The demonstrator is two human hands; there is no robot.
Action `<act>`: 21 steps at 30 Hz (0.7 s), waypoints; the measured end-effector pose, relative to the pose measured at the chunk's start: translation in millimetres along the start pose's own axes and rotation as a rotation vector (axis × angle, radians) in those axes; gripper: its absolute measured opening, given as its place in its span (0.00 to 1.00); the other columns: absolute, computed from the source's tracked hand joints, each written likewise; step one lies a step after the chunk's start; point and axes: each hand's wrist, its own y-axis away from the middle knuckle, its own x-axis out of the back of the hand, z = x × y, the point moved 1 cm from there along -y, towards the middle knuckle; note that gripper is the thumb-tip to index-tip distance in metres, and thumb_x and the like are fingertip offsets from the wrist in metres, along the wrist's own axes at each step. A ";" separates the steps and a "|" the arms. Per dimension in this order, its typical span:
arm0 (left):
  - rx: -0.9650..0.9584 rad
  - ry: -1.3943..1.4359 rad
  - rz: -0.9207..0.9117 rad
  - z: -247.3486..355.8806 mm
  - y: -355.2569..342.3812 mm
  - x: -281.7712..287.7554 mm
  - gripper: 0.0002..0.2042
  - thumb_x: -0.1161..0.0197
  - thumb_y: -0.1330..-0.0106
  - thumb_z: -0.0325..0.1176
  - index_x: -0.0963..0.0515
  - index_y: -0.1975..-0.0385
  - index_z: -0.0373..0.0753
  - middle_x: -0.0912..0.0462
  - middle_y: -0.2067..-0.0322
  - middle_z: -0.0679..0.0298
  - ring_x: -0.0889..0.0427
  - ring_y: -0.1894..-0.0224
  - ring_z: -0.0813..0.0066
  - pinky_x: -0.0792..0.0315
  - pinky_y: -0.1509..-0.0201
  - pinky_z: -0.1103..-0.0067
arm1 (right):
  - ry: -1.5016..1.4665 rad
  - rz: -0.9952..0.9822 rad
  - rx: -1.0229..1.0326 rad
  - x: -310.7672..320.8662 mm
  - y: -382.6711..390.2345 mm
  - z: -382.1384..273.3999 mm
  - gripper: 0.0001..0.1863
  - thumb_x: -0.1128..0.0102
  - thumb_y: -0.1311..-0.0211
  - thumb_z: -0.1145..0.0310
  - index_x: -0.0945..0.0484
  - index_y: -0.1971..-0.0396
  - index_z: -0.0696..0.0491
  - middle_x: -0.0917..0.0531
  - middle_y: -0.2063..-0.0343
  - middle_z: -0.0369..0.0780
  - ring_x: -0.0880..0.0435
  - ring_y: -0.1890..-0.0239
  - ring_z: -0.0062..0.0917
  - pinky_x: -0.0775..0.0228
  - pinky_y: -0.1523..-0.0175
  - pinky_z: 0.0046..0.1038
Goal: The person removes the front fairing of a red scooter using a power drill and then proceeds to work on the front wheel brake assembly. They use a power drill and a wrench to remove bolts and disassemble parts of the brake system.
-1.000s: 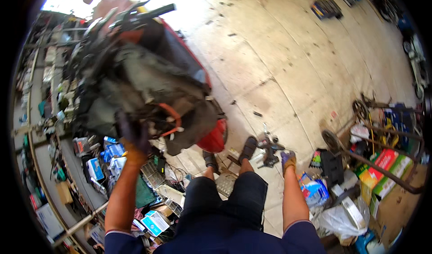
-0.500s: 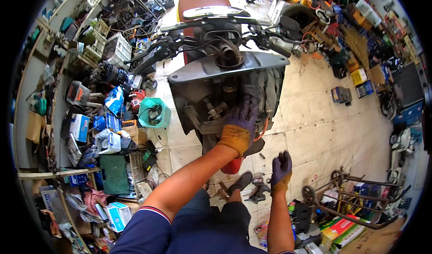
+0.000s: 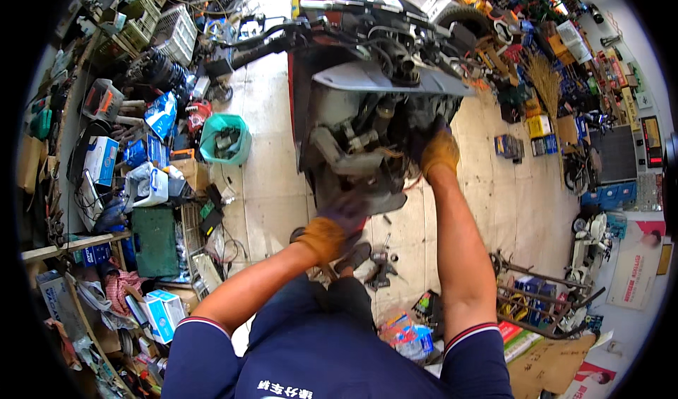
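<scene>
A motor scooter (image 3: 364, 78) stands before me with its front opened up, wiring and metal parts bare under a grey front panel (image 3: 381, 80). My right hand (image 3: 439, 152), in a purple and orange work glove, reaches into the right side of this opening. Its fingers look curled against the dark parts; what they hold, if anything, is hidden. Low at the scooter's front is my left hand (image 3: 332, 233), gloved alike. Motion smears its fingers, so their pose is unclear. Between the hands lies a dark grey bracket-like part (image 3: 353, 162) of the scooter's front.
A teal bin (image 3: 225, 139) of parts sits on the tiled floor to the left, by crowded shelves and boxes. A power drill (image 3: 380, 268) lies near my feet. At the lower right stands a metal cart (image 3: 544, 300); a cardboard sheet (image 3: 551, 364) lies beside it.
My left hand has come out of the front opening and down toward me. My right hand has risen from beside the scooter into the opening's right side. The view has shifted.
</scene>
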 end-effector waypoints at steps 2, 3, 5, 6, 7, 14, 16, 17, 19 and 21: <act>0.231 -0.030 -0.073 -40.9 86.8 -24.6 0.27 0.37 0.43 0.42 0.26 0.44 0.34 0.29 0.39 0.48 0.33 0.36 0.48 0.40 0.31 0.61 | -0.002 -0.010 0.019 -0.2 0.3 0.7 0.38 0.36 0.44 0.49 0.32 0.37 0.55 0.18 0.51 0.52 0.19 0.49 0.48 0.26 0.45 0.42; 0.436 -0.053 -0.231 -56.5 130.3 -29.9 0.27 0.38 0.42 0.44 0.26 0.45 0.35 0.28 0.40 0.48 0.33 0.36 0.48 0.39 0.31 0.61 | 0.004 0.022 0.024 -3.0 -1.9 8.9 0.37 0.36 0.45 0.49 0.31 0.38 0.55 0.18 0.51 0.52 0.19 0.49 0.48 0.26 0.46 0.43; 0.835 -0.115 -0.567 -82.6 223.7 -25.3 0.27 0.38 0.40 0.47 0.25 0.45 0.35 0.26 0.41 0.48 0.31 0.36 0.50 0.38 0.32 0.63 | -0.037 0.036 0.027 -2.2 -4.6 9.2 0.36 0.35 0.46 0.49 0.29 0.40 0.55 0.18 0.52 0.52 0.19 0.48 0.48 0.26 0.46 0.43; 0.998 -0.107 -0.683 -91.0 271.3 -22.8 0.27 0.39 0.39 0.49 0.25 0.46 0.36 0.25 0.42 0.47 0.31 0.36 0.51 0.37 0.32 0.64 | -0.067 0.018 0.018 0.2 -3.1 8.1 0.35 0.35 0.46 0.49 0.28 0.42 0.55 0.17 0.52 0.52 0.19 0.48 0.48 0.26 0.46 0.43; 1.200 -0.064 -0.720 -98.9 326.6 -29.2 0.28 0.40 0.37 0.50 0.26 0.43 0.35 0.28 0.38 0.48 0.33 0.33 0.54 0.39 0.30 0.66 | -0.101 0.000 0.014 3.7 -2.4 4.7 0.34 0.35 0.47 0.49 0.27 0.43 0.55 0.17 0.53 0.52 0.19 0.48 0.48 0.26 0.46 0.44; 1.411 -0.049 -0.973 -116.6 476.1 -45.1 0.24 0.42 0.39 0.49 0.20 0.49 0.39 0.23 0.42 0.51 0.23 0.41 0.55 0.27 0.40 0.69 | -0.123 -0.038 0.023 9.1 -1.9 3.1 0.33 0.33 0.49 0.53 0.26 0.45 0.55 0.17 0.53 0.53 0.19 0.48 0.48 0.26 0.46 0.43; 1.311 0.073 -0.729 -118.0 463.8 -53.1 0.24 0.43 0.39 0.47 0.19 0.51 0.36 0.21 0.45 0.49 0.21 0.44 0.54 0.26 0.42 0.69 | -0.098 -0.079 -0.005 9.5 -4.1 1.3 0.32 0.33 0.48 0.54 0.26 0.44 0.55 0.17 0.52 0.53 0.19 0.48 0.48 0.26 0.46 0.42; 1.550 0.320 -0.480 -94.9 380.2 -48.5 0.22 0.42 0.41 0.44 0.18 0.55 0.33 0.18 0.50 0.47 0.19 0.47 0.52 0.26 0.45 0.69 | -0.044 -0.054 -0.026 13.3 -5.1 18.6 0.33 0.33 0.48 0.53 0.26 0.44 0.55 0.17 0.52 0.53 0.19 0.48 0.48 0.26 0.46 0.42; 1.506 0.406 -0.206 -89.9 349.7 -54.7 0.24 0.39 0.44 0.44 0.19 0.54 0.31 0.16 0.55 0.45 0.17 0.49 0.50 0.26 0.45 0.68 | -0.068 -0.052 0.004 11.8 -4.7 10.6 0.34 0.33 0.48 0.53 0.27 0.43 0.55 0.17 0.52 0.53 0.19 0.48 0.48 0.26 0.46 0.42; 1.311 0.340 -0.157 -100.0 325.8 -65.2 0.24 0.39 0.41 0.45 0.20 0.53 0.31 0.16 0.56 0.47 0.17 0.52 0.56 0.26 0.47 0.70 | -0.128 -0.041 0.043 8.2 -4.0 4.4 0.35 0.32 0.48 0.52 0.27 0.43 0.55 0.18 0.52 0.53 0.19 0.48 0.48 0.26 0.45 0.42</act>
